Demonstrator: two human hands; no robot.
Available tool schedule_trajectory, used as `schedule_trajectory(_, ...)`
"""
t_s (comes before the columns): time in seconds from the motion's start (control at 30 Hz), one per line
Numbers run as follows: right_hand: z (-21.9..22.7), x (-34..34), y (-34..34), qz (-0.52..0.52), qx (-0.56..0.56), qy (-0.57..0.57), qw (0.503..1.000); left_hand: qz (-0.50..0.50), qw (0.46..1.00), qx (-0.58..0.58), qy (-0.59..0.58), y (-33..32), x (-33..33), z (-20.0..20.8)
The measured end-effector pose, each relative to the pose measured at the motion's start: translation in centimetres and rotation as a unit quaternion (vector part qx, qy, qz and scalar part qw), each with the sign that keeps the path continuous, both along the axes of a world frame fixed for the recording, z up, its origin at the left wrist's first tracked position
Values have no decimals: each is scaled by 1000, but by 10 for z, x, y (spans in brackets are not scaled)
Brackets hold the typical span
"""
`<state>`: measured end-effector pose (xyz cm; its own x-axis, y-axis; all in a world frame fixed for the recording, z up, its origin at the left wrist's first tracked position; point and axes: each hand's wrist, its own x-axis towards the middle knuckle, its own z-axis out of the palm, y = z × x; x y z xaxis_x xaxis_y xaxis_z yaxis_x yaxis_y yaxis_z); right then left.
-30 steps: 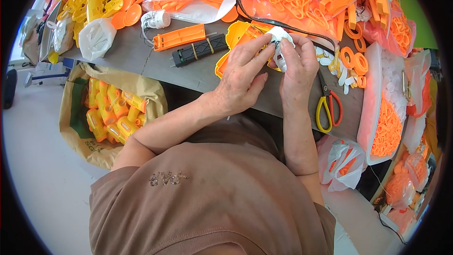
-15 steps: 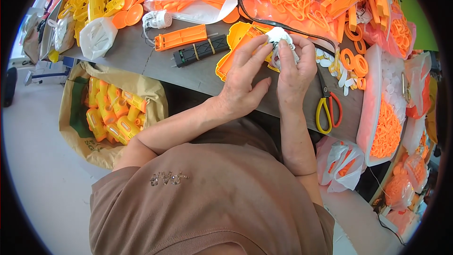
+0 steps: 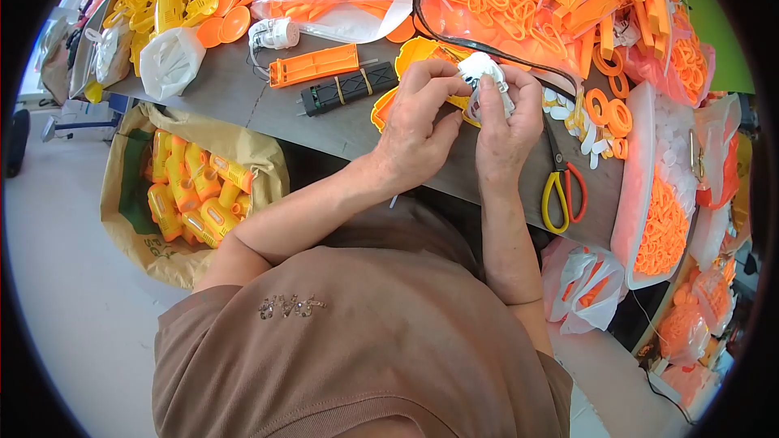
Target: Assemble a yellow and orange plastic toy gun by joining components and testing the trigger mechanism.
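In the head view I see both hands meeting over the surface (image 3: 337, 134). The right hand (image 3: 507, 134) grasps the white part (image 3: 480, 67), its thumb laid on the near face and its fingers curled round the right side. The left hand (image 3: 415, 126) comes in from the left with bent fingers, the tips close by the white part's left edge. Whether they touch it or pinch something small, I cannot tell. Behind the hands lies the yellow shell (image 3: 412, 50), partly hidden by the left one.

The step in hand looks to me like fine fingertip work on the white part, the right hand steadying and the left fiddling. The next move, I judge, calls for a firm right hold and a light, exact left touch, since the piece looks small.

To the left of the shell lies the black holder (image 3: 349, 89), with the orange tray (image 3: 315, 64) just beyond it and a white motor (image 3: 276, 33) farther off. Right of the right hand lie the scissors (image 3: 559, 165), handles to the near side, with orange rings (image 3: 619, 118) farther right. A paper bag (image 3: 268, 162) of yellow pieces (image 3: 184, 178) stands at the left, lower than the surface.
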<state>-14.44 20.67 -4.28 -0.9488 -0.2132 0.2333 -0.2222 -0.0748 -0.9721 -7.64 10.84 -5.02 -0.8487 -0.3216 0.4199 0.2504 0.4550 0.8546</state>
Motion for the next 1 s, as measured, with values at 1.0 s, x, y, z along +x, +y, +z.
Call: schedule_trajectory(1.0,12,-18,13,137,-11,-164,977,-134,980,-142,41,-55,-30,28)
